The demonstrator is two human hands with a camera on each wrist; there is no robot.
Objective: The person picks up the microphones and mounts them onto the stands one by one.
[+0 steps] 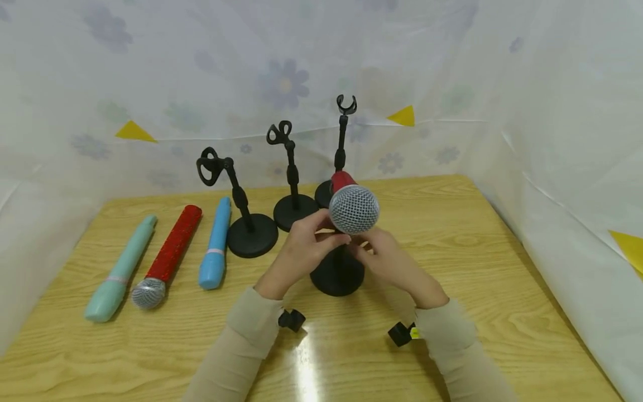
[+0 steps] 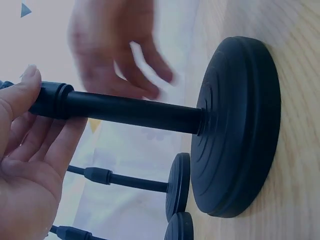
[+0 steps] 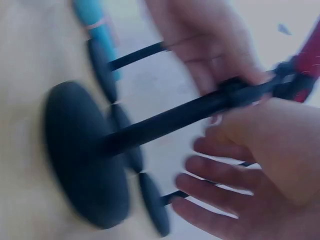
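A red microphone with a silver mesh head (image 1: pixel 354 210) sits at the top of a black desk microphone stand (image 1: pixel 337 277), pointing toward me. My left hand (image 1: pixel 301 251) grips the thick collar of the stand's pole, thumb on one side and fingers on the other, as the left wrist view shows. On the pole's other side is my right hand (image 1: pixel 397 265); in the right wrist view its fingers (image 3: pixel 215 192) are spread loosely, apart from the pole. That hand is blurred in the left wrist view. The stand's round base (image 2: pixel 235 125) rests on the table.
Three more black stands with bare clips, a left one (image 1: pixel 252 235), a middle one (image 1: pixel 295 212) and a back one (image 1: pixel 341 142), stand behind. At left lie a green microphone (image 1: pixel 123 265), a red glittery microphone (image 1: pixel 173 245) and a blue microphone (image 1: pixel 216 245) on the wooden table (image 1: pixel 502 290).
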